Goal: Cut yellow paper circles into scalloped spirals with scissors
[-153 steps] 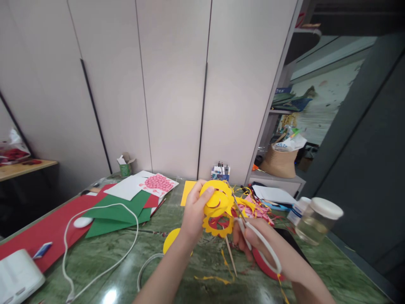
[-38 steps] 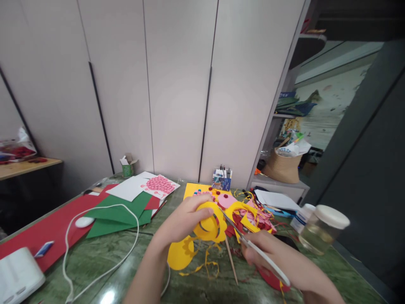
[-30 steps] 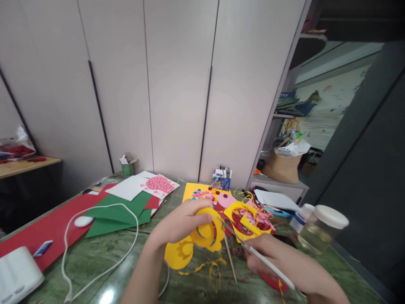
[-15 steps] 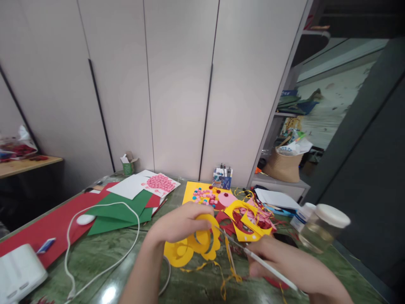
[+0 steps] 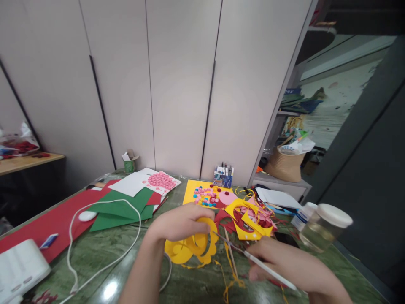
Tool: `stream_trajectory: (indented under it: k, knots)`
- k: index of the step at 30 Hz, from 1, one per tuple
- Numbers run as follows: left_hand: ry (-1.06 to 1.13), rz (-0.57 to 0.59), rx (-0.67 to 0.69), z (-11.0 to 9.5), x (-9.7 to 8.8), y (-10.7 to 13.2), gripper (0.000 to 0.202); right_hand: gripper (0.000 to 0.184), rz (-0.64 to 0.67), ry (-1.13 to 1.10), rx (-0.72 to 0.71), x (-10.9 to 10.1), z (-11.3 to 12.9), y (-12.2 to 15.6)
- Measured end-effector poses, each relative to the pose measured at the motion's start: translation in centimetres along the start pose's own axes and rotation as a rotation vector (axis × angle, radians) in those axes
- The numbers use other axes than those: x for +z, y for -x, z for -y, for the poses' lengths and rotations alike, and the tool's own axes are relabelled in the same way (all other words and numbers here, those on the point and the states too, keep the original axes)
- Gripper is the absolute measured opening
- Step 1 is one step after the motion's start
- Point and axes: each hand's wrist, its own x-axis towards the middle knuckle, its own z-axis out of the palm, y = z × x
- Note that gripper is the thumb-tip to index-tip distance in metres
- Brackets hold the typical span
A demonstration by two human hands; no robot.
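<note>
My left hand (image 5: 179, 221) is closed on a yellow paper cut-out (image 5: 198, 245) with a scalloped edge, low over the green marble table (image 5: 95, 257). Thin yellow paper strips (image 5: 229, 276) trail from it onto the table. My right hand (image 5: 278, 264) grips white-handled scissors (image 5: 249, 255), whose blades point left at the cut-out's right edge. A thin wooden stick (image 5: 230, 253) lies on the table between my hands.
Yellow, pink and red paper scraps (image 5: 249, 219) pile behind my hands beside a yellow sheet with coloured dots (image 5: 204, 195). Green and red sheets (image 5: 120, 209) and a white cable (image 5: 104, 236) lie left. A lidded jar (image 5: 322, 226) stands right, a white box (image 5: 20, 268) front left.
Both hands have come down toward the table with the cut-out and scissors. More yellow strips now hang from the cut-out. The view has shifted slightly.
</note>
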Motion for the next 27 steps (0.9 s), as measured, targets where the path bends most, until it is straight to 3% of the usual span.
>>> stream_trajectory:
  k: [16,24,27]
  knots:
    - [-0.069,0.042,-0.007,0.0,0.1,-0.1,0.01,0.024,0.043,-0.016,-0.022,0.4,-0.6,-0.4]
    - [-0.107,0.008,-0.028,-0.1,0.1,-0.2,0.012,0.021,0.003,-0.037,-0.02,0.4,-1.1,-0.6]
    - [-0.117,-0.058,-0.088,-0.1,0.2,-0.2,0.017,0.021,-0.026,-0.046,-0.013,0.2,-0.8,-0.6]
